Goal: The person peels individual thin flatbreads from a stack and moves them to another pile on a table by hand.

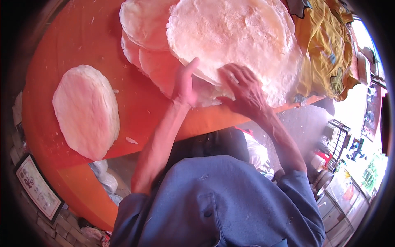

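Large thin round flatbreads [228, 37] lie in an overlapping pile on a table with an orange-red cover [89, 40]. At the pile's near edge, my left hand [186, 83] is raised with its thumb apart from the fingers; whether it grips a sheet's edge is not clear. My right hand [242, 88] rests palm down on the near part of the top flatbread, fingers slightly spread. More flatbreads [148, 27] stick out from the pile's left side. A separate stack of flatbreads [86, 111] sits at the table's left.
A crumpled yellow patterned cloth [321, 52] lies against the pile's right side. Small flakes [131, 140] are scattered on the cover. White bags [257, 152] are below the table's near edge. A framed panel with writing [38, 188] is at lower left, a metal rack [338, 139] at right.
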Action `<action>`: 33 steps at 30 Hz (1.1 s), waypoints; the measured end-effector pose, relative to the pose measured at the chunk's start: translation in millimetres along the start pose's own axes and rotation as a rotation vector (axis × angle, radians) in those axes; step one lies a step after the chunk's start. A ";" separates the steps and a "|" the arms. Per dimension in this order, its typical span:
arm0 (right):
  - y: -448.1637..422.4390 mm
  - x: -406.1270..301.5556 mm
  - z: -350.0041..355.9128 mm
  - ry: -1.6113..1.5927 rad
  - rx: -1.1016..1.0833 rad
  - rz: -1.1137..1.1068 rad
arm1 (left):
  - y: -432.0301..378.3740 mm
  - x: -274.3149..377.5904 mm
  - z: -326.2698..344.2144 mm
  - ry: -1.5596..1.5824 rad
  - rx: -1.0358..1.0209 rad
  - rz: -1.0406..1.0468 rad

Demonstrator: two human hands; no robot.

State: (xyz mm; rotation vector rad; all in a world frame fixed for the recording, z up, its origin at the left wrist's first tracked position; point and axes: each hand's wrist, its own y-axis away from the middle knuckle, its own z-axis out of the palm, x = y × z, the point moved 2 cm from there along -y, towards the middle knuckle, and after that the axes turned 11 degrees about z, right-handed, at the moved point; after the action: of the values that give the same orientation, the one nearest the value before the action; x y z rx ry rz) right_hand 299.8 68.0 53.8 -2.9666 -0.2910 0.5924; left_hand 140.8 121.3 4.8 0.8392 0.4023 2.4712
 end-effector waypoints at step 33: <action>-176.5 11.8 -15.2 0.207 -0.039 0.026 | -65.6 57.6 -52.8 -0.034 0.333 0.347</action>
State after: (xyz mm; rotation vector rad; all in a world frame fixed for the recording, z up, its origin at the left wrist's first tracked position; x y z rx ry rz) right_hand 287.0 241.8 87.6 -3.0401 -0.2487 0.2803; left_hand 91.4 201.0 -35.3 1.1681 0.7241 2.7435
